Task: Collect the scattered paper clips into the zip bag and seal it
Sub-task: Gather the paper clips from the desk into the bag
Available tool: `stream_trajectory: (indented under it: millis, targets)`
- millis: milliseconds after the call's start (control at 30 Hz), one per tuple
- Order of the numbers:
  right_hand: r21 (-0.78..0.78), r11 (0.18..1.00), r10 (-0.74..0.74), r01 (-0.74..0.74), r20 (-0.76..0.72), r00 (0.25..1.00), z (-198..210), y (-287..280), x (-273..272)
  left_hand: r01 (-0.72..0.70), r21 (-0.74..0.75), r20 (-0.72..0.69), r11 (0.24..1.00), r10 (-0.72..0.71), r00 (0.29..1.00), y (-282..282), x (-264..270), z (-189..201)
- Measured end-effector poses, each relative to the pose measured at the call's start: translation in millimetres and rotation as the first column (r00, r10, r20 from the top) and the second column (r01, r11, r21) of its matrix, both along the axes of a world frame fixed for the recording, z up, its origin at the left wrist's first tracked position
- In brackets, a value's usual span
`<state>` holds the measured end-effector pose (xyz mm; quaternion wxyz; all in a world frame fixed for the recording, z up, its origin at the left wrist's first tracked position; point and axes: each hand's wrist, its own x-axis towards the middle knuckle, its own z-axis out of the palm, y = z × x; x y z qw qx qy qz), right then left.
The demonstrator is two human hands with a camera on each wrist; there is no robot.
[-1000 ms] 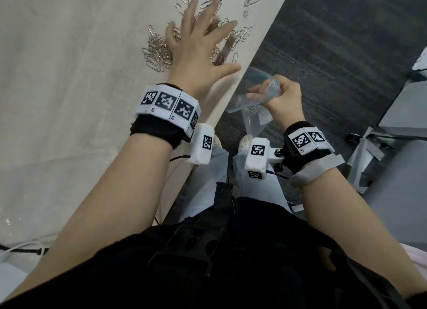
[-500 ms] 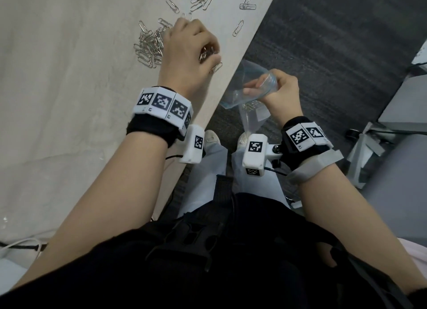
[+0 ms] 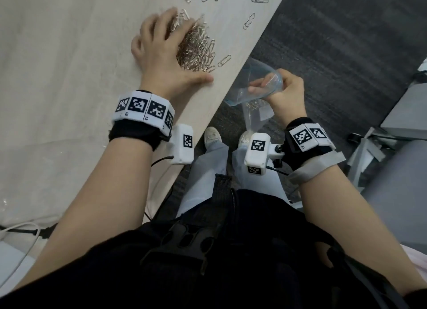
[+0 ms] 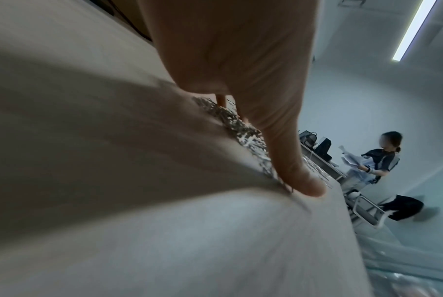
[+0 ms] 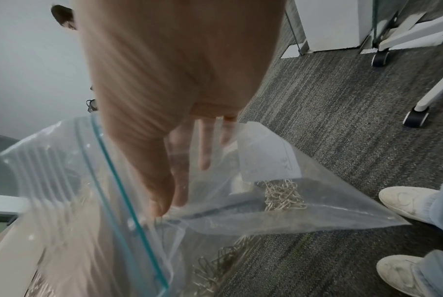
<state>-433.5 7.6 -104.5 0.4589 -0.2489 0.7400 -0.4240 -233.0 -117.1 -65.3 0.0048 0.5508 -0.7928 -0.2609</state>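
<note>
A heap of silver paper clips (image 3: 198, 49) lies on the pale table (image 3: 69, 54) close to its right edge. My left hand (image 3: 171, 54) cups the heap from the left, with fingers curved over it and the thumb flat on the table below it. In the left wrist view the thumb (image 4: 291, 160) lies along the heap (image 4: 240, 130). Just below the table edge my right hand (image 3: 284, 89) holds the clear zip bag (image 3: 251, 86) with its mouth spread. Its fingers reach inside the bag (image 5: 266, 201), which holds a clump of clips (image 5: 284, 195).
Loose clips (image 3: 249, 21) lie further up the table, and one (image 3: 224, 61) lies beside the heap. Dark carpet (image 3: 335, 54) and my white shoes (image 3: 212, 135) are below. Chair bases on casters (image 5: 416, 116) stand to the right. A white cable (image 3: 18, 230) lies at lower left. Another person (image 4: 378, 160) stands far off.
My left hand went from flat and spread over the clips to curled, and has dragged them into one heap nearer the table edge and the bag. The right hand has kept the bag in place.
</note>
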Motion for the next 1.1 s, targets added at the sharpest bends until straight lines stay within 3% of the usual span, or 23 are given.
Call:
stream_trajectory:
  millis: [300, 533, 767, 900, 1100]
  targets:
    - [-0.02, 1.0, 0.012, -0.011, 0.008, 1.0, 7.0, 0.8, 1.5, 0.094, -0.026, -0.198, 0.995, -0.097, 0.975, 15.4, -20.0, -2.2]
    - [-0.026, 1.0, 0.003, -0.003, -0.004, 1.0, 6.6, -3.0, 2.8, 0.139, -0.017, -0.245, 0.99, -0.139, 0.959, 21.2, -24.0, -5.8]
    - [0.016, 1.0, 0.004, -0.004, 0.001, 1.0, 9.7, -4.7, 3.7, 0.159, -0.074, -0.155, 0.985, -0.168, 0.974, 24.1, -26.2, 0.1]
    - [0.007, 1.0, 0.0, 0.0, -0.006, 1.0, 11.2, -6.1, 5.3, 0.237, 0.047, -0.057, 0.97, -0.234, 0.971, 16.3, -25.9, 6.7]
    - [-0.003, 1.0, -0.009, 0.009, 0.015, 1.0, 10.8, -9.0, 8.5, 0.249, 0.151, -0.095, 0.957, -0.236, 0.967, -5.9, -17.1, 19.0]
